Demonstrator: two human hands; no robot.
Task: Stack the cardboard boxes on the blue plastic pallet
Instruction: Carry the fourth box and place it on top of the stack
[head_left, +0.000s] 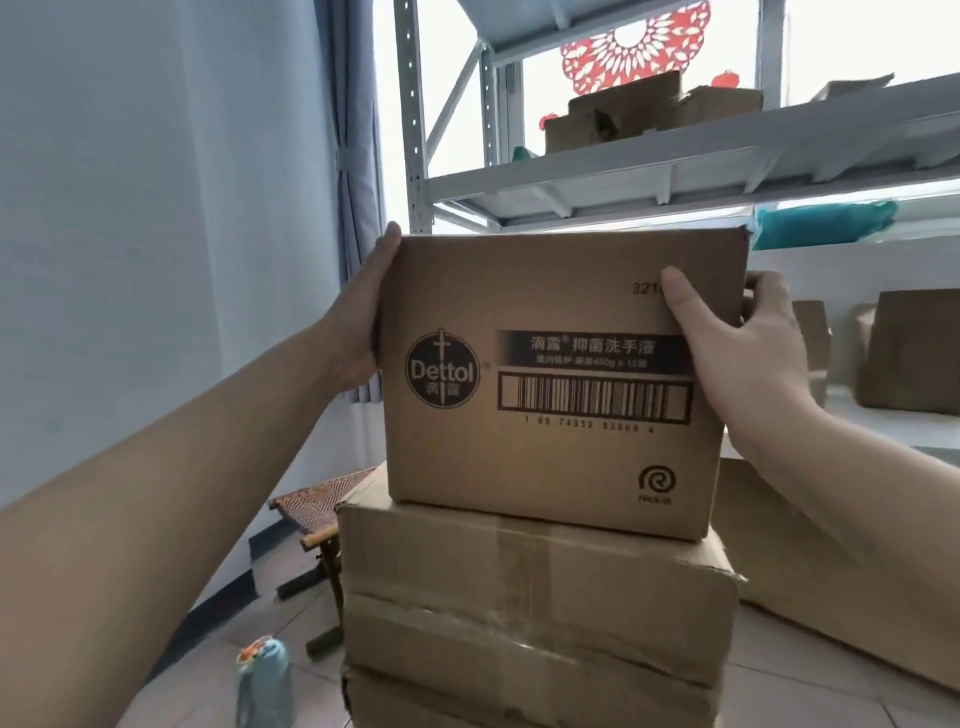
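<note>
A brown Dettol cardboard box (550, 415) with a barcode faces me, resting on top of a stack of larger taped cardboard boxes (535, 613). My left hand (363, 312) is pressed flat against the box's left side. My right hand (737, 343) grips its upper right corner, thumb on the front face and fingers around the right side. The blue plastic pallet is hidden from view below the stack.
A grey metal shelf rack (597, 182) stands behind, holding more cardboard boxes (623, 111). Further boxes (909, 353) sit on a lower shelf at right. A folding stool (317, 504) and a bottle (262, 675) are on the tiled floor at left. A curtain (358, 156) hangs beside the wall.
</note>
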